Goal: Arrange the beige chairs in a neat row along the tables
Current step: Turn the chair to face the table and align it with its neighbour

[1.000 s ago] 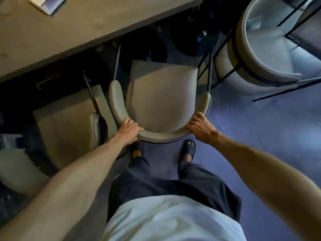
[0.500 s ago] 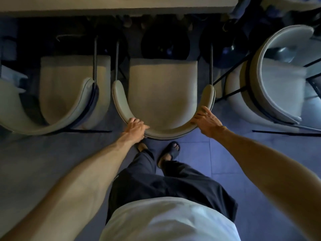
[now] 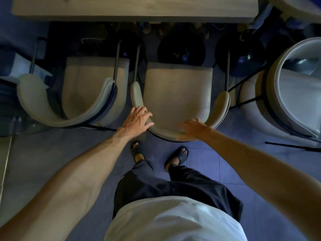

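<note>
A beige chair [image 3: 177, 91] with a curved backrest stands straight in front of me, its seat tucked toward the wooden table [image 3: 135, 9]. My left hand [image 3: 137, 120] lies flat on the left bend of its backrest with the fingers spread, not gripping. My right hand [image 3: 194, 129] is blurred, fingers apart, over the back curve of the same backrest. A second beige chair [image 3: 93, 80] sits close on the left, facing the table. A third beige chair [image 3: 295, 94] stands at the right, turned at an angle.
Dark round table bases [image 3: 182, 49] and cables lie under the table behind the chairs. Black chair legs [image 3: 288, 145] stick out on the floor at the right. My feet in dark slippers [image 3: 177, 156] stand on blue-grey tiles right behind the middle chair.
Both hands have loosened their hold on the middle chair's backrest. The right hand slid left along the curve and opened. The view has straightened over the chair row.
</note>
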